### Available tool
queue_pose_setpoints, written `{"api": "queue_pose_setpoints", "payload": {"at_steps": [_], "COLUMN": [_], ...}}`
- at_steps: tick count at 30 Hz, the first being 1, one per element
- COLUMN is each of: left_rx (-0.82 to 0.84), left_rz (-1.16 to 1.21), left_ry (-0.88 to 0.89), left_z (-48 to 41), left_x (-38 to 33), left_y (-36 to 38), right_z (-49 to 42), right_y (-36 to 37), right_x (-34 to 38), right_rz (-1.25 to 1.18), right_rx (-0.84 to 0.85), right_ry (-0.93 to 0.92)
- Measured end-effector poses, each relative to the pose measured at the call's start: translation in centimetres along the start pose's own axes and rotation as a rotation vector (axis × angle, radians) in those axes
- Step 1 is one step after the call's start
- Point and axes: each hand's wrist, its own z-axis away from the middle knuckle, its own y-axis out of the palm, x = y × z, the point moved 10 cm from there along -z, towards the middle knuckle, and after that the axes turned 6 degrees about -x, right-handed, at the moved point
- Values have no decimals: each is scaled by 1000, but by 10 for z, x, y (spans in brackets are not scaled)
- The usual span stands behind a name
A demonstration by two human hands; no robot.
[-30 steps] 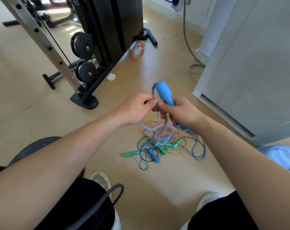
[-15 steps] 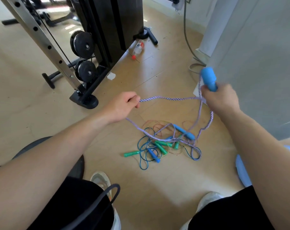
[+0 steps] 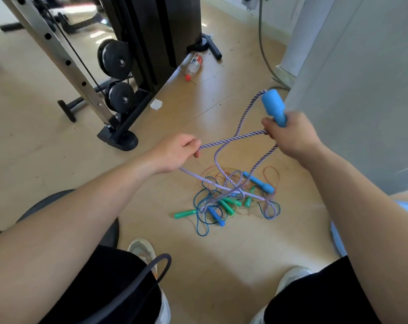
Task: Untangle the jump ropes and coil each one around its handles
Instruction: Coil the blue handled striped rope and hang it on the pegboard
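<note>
The pile of ropes (image 3: 231, 206) lies knotted on the floor (image 3: 221, 265), with the purple rope (image 3: 231, 140) rising out of it. The left hand (image 3: 177, 152) pinches that rope and the right hand (image 3: 291, 134) clenches its blue handle (image 3: 274, 107). Tugging harder could cinch the snag and drag the whole pile.

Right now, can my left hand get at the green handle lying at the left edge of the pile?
Probably, once it is free: nothing covers the green handle on the floor, but the left hand grips the purple rope and would have to drop it first.
</note>
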Motion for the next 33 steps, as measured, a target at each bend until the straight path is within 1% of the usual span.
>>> {"api": "queue_pose_setpoints", "payload": {"at_steps": [3,5,7,9,11,12,15,16,18,19,20,22,24,26,29,31,33], "left_rx": [12,-5,-46,-109,-144,-151,-149,-146,-131,-126,-120,-88,-48,-22,-12,-23,-61], "left_rz": [-146,-157,-63,72,141,162,169,150,146,136,116,73,41,-9,-127,-162,-123], "left_ry": [-109,-149,-138,-79,-1,33,141,175,208,209,207,190,123,64,-51,-107,-90], "left_z": [1,0,-1,-5,-7,-7,-6,-5,-6,-6,-6,-5,-6,-8,-8,-7,-7], "left_x": [42,57,51,28,-1,-15,-56,-66,-75,-77,-77,-69,-50,-24,19,35,27], "left_y": [-11,-20,-28,-34,-35,-33,-24,-21,-15,-12,-10,-4,1,1,-7,-15,-21], "right_z": [-9,-12,-10,-6,-1,2,25,34,45,45,42,26,12,1,-7,-4,-2], "right_y": [-23,-39,-53,-54,-36,-20,28,40,55,55,51,31,7,-15,-47,-61,-58], "right_x": [-24,-36,-41,-35,-22,-12,26,39,56,58,57,42,20,-4,-42,-56,-57], "right_rz": [120,176,276,381,354,276,-139,-233,-283,-253,-199,-107,-53,25,116,207,313], "right_rx": [-125,-209,-279,-289,-179,-94,142,221,339,347,311,166,19,-90,-252,-301,-245], "right_ry": [82,126,146,122,77,48,-2,-22,-99,-135,-157,-130,-62,6,166,230,228]}}
